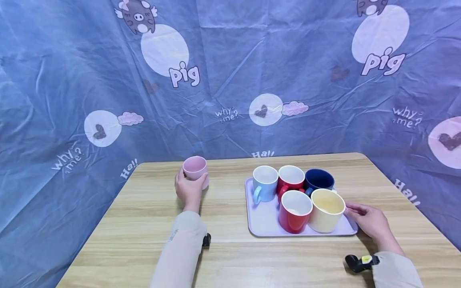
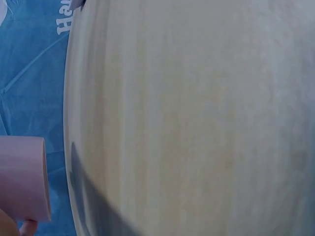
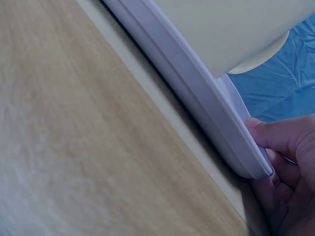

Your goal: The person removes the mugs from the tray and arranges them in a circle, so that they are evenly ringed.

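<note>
At the table's back left, my left hand (image 1: 189, 191) grips a pink mug (image 1: 195, 165) from the near side, thumb on its right and fingers on its left. The mug's side (image 2: 22, 177) shows at the edge of the left wrist view. On the right, my right hand (image 1: 371, 224) holds the lilac tray (image 1: 264, 224) by its right end, the thumb (image 3: 256, 123) over the rim and the fingers curled below it. Nearest that hand stands a cream mug (image 1: 325, 214). Beside it is a red mug (image 1: 293, 220) with a white inside.
Along the tray's back stand a light blue mug (image 1: 265, 186), another red mug (image 1: 291, 176) and a navy mug (image 1: 318, 179). The wooden table (image 1: 144, 240) ends at a blue printed cloth (image 1: 230, 80) behind and at both sides.
</note>
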The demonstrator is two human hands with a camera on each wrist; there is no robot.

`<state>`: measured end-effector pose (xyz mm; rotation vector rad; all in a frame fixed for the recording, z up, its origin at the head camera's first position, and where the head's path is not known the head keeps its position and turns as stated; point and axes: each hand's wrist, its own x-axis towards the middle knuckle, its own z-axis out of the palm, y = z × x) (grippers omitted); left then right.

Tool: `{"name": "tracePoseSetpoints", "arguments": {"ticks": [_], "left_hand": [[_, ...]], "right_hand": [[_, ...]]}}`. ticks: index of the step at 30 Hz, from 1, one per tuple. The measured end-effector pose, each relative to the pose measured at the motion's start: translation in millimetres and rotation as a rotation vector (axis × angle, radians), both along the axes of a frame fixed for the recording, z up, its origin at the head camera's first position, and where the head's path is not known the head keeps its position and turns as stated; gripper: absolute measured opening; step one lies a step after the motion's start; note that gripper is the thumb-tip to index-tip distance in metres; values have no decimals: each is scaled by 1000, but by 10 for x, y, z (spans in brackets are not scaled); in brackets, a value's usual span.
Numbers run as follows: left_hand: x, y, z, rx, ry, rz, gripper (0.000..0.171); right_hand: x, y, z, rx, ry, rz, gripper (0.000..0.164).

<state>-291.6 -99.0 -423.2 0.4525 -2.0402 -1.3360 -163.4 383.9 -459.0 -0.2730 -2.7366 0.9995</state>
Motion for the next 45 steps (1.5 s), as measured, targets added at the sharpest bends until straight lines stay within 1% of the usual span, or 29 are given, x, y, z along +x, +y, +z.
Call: {"name": "tracePoseSetpoints", "arguments": {"ticks": [8, 13, 21, 26, 32, 42, 45], "left_hand": [[-21, 5, -86, 34, -22, 45, 86], [-22, 16, -108, 58, -29, 53, 86], [-15, -1, -130, 67, -100, 71, 89], [-15, -23, -146, 56, -123, 78, 86], [-14, -17, -144, 55, -105, 54, 84], [16, 28, -143, 82, -106, 62, 93], [29, 57, -152, 110, -84, 71, 97]], "right_hand": [[13, -8, 8, -7, 9, -1, 44], [10, -8, -1, -5, 13, -1, 43], [-2, -6, 1, -13, 12, -3, 43], [2, -14, 6, -5, 10, -2, 42], [6, -23, 16, -10, 0, -8, 40], [5, -24, 18, -9, -5, -1, 41], [8, -19, 17, -10, -1, 2, 42]]}}
